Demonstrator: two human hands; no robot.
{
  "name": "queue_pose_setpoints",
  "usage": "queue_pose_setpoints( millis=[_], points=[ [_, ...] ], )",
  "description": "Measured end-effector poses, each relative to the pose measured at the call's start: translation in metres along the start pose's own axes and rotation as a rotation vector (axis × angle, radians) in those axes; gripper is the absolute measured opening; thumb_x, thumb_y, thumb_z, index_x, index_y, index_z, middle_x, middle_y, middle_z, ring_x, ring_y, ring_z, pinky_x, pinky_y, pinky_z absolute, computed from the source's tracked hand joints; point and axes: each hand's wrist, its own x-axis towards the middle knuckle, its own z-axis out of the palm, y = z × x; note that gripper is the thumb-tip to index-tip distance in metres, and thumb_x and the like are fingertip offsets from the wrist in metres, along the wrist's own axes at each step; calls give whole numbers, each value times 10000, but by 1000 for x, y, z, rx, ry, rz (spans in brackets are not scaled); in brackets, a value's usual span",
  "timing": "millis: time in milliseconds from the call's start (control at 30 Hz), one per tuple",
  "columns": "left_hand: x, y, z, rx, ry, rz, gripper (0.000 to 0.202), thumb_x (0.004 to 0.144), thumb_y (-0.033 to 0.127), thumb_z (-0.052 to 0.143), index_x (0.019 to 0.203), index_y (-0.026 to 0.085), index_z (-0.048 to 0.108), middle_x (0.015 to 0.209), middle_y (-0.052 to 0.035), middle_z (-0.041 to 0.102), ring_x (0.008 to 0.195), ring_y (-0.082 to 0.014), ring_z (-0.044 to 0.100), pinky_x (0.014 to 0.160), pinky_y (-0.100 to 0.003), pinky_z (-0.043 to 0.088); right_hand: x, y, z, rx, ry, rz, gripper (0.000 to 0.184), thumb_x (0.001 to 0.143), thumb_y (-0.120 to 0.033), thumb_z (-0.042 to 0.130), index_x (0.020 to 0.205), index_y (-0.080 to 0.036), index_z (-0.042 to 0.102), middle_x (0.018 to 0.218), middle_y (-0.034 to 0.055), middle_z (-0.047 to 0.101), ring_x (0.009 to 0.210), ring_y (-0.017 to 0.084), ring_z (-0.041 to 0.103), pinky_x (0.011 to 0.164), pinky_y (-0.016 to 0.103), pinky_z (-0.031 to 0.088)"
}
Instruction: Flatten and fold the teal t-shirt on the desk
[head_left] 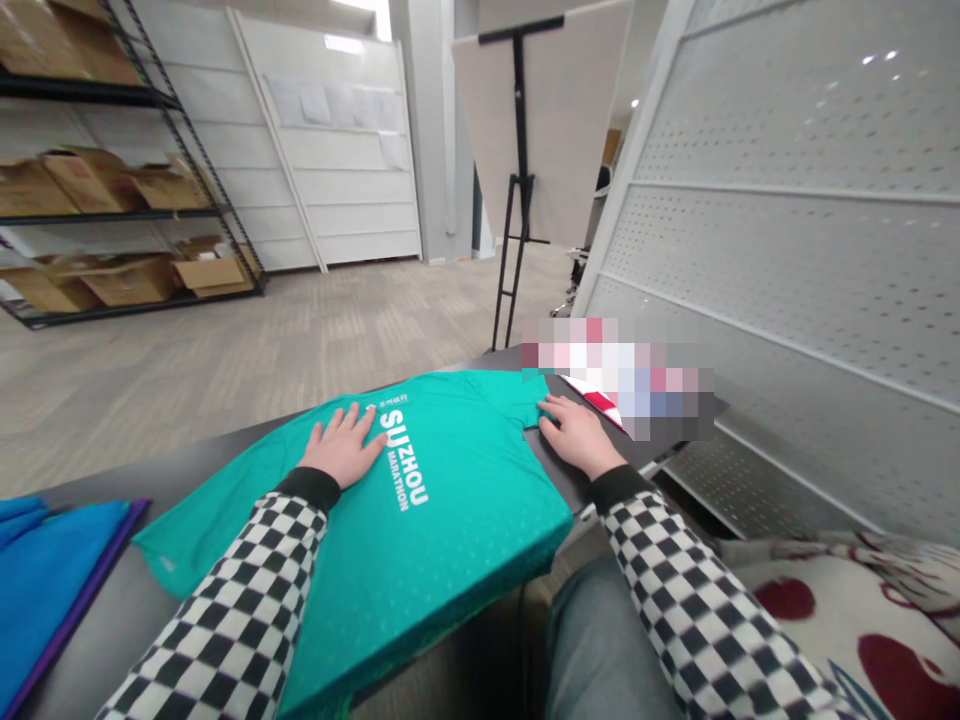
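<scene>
A teal T-shirt [465, 480] with white "SUZHOU MARATHON" lettering lies spread over a dark table [187, 450], its lower edge hanging past the near side. Flat on the shirt, just left of the lettering, rests my left hand [345, 442] with its fingers spread. My right hand [576, 434] is at the hem of the short sleeve on the right, fingers stretched towards it and fingertips touching the edge. No object shows in either hand.
Blue cloth with purple edging [60, 570] lies on the table at left. A white-and-red item [600, 400], partly pixelated, lies beyond my right hand. An easel [517, 180] stands behind the table, a perforated panel [787, 220] at right, and shelves with cardboard boxes [127, 280] at far left.
</scene>
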Motion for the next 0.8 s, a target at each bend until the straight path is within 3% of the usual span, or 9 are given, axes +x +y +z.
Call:
queue_pose_setpoints(
  millis=[133,267,367,467,533,600,700,800],
  points=[
    [5,1,-6,42,-71,-24,904,1075,772,256,1843,294,250,1909,-108,167,1762,-411,182,1370,-695,194,-4,-9,-7,274,177,91,437,1033,-378,634,1408,-231,804,1530,118,737,1481,337,647,1322,521,447],
    [18,8,-28,108,-189,-37,952,1020,756,402,1816,238,340,1871,-191,270,1725,-445,291,1312,-667,338,-26,-33,-7,640,435,301,496,1041,-419,554,1417,-186,778,1432,145,786,1346,320,731,1213,487,559],
    [32,16,-48,163,-232,-14,981,924,746,564,1744,214,477,1800,-226,428,1642,-425,469,1260,-563,448,-34,-51,-4,650,354,261,431,995,-385,590,1301,-206,835,1364,135,815,1287,325,755,1169,463,588],
    [44,32,-68,201,-239,-24,900,827,668,721,1589,195,652,1622,-254,641,1459,-435,665,1166,-525,543,-24,-53,-5,567,250,165,387,971,-329,603,1249,-248,861,1346,105,822,1276,313,757,1164,440,586],
    [51,50,-76,217,-200,-22,758,825,560,751,1475,171,731,1482,-274,732,1352,-457,729,1117,-548,573,-13,-45,-8,526,219,128,371,983,-310,595,1237,-260,861,1336,94,826,1278,309,757,1163,436,578],
    [59,77,-78,203,-123,29,649,908,462,676,1473,146,725,1470,-275,737,1367,-444,719,1146,-554,559,-4,-33,-7,464,198,106,350,999,-297,590,1221,-257,857,1326,99,829,1283,320,752,1162,450,565],
    [76,124,-67,120,-14,183,610,1057,371,490,1597,124,626,1623,-213,652,1519,-332,621,1291,-445,463,-2,-23,-3,343,158,138,322,1002,-249,596,1200,-252,851,1311,108,834,1263,346,749,1131,482,548],
    [97,167,-48,45,6,299,597,1111,357,420,1625,123,613,1693,-152,605,1593,-259,548,1358,-352,379,-8,-27,-4,247,106,166,275,1003,-217,616,1132,-272,853,1287,102,839,1232,341,740,1088,467,525]
  ],
)
